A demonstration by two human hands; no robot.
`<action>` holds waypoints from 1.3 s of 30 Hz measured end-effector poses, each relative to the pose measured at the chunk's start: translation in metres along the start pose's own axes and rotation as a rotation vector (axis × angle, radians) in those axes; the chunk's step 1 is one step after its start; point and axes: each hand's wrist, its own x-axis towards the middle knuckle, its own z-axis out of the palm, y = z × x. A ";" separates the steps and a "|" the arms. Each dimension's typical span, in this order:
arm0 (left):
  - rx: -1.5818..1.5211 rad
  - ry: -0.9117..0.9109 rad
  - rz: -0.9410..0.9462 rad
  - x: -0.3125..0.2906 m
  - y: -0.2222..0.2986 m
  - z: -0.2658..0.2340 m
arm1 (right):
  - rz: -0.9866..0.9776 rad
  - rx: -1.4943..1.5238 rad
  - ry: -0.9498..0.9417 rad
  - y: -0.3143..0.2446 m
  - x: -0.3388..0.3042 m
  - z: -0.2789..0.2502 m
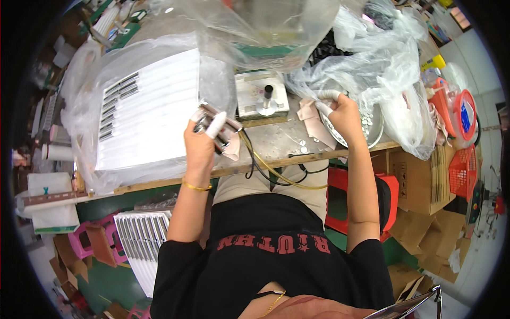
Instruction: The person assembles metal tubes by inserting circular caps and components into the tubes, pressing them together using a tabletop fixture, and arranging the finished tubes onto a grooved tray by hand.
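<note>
White coverings wrap some fingers on both hands. My left hand (201,146) is closed around several shiny metal tubular pieces (227,139), beside a pale pink cloth (232,151). My right hand (344,118) has its thumb and forefinger drawn together above the left rim of a round white dish (379,130). Small pale discs (366,119) lie in that dish; whether the fingertips hold one is too small to tell. Between the hands stands a metal block fixture (248,94) with an upright black-topped post (268,93). Another pink cloth (313,119) lies by my right fingers.
At left, a white ribbed tray (154,119) holds rows of shiny dark strips. Yellow and black cables (268,165) hang over the table's front edge. Clear plastic bags (366,69) crowd the back right. A red stool (337,199) and cardboard boxes (422,178) stand below at right.
</note>
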 end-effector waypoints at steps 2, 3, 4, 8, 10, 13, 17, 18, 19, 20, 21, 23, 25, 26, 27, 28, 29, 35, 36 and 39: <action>-0.035 -0.011 -0.048 -0.003 0.004 0.011 | 0.004 0.661 -0.114 -0.044 0.003 0.011; -0.053 -0.047 -0.024 -0.002 0.001 0.013 | -0.004 0.666 -0.123 -0.064 0.005 0.018; -0.067 -0.001 -0.015 -0.004 0.006 0.025 | -0.055 0.554 -0.136 -0.080 0.008 0.023; -0.046 -0.061 -0.013 -0.005 0.007 0.024 | -0.213 0.235 -0.087 -0.086 0.020 0.040; -0.025 -0.081 -0.014 -0.005 0.008 0.020 | -0.226 0.231 -0.096 -0.086 0.019 0.038; -0.072 -0.045 -0.044 -0.005 0.008 0.019 | -0.326 0.078 -0.033 -0.088 0.017 0.036; -0.078 -0.064 -0.050 -0.002 0.008 0.025 | -0.341 0.069 -0.028 -0.088 0.015 0.035; -0.059 -0.068 -0.031 -0.001 0.009 0.028 | -0.342 0.067 -0.004 -0.087 0.015 0.035; -0.059 -0.065 -0.031 -0.001 0.011 0.030 | -0.344 0.068 -0.007 -0.088 0.014 0.035; -0.047 -0.073 -0.024 -0.001 0.014 0.032 | -0.316 0.134 0.012 -0.088 0.010 0.033; -0.036 -0.081 -0.016 -0.001 0.017 0.035 | -0.288 0.200 0.030 -0.088 0.005 0.032; -0.026 -0.105 -0.023 0.000 0.020 0.039 | -0.322 0.220 -0.096 -0.086 -0.010 0.031; -0.067 -0.189 0.032 -0.002 0.019 0.046 | -0.351 0.239 -0.218 -0.083 -0.019 0.034; -0.067 -0.190 0.030 -0.002 0.016 0.049 | -0.379 0.235 -0.172 -0.081 -0.022 0.040; -0.044 -0.225 0.092 -0.001 0.012 0.050 | -0.407 0.231 -0.127 -0.080 -0.024 0.046; -0.022 -0.262 0.154 0.000 0.008 0.051 | -0.436 0.225 -0.081 -0.078 -0.025 0.048; 0.041 -0.246 0.214 0.001 0.006 0.050 | -0.550 0.342 0.096 -0.078 -0.022 0.047; 1.002 -0.211 0.722 0.022 -0.048 0.045 | -0.178 0.718 0.168 -0.054 0.003 0.066; 1.150 -0.239 0.711 0.023 -0.055 0.048 | -0.273 0.658 0.191 -0.052 0.006 0.071; 1.116 -0.249 0.732 0.025 -0.061 0.054 | -0.289 0.625 0.221 -0.062 0.005 0.070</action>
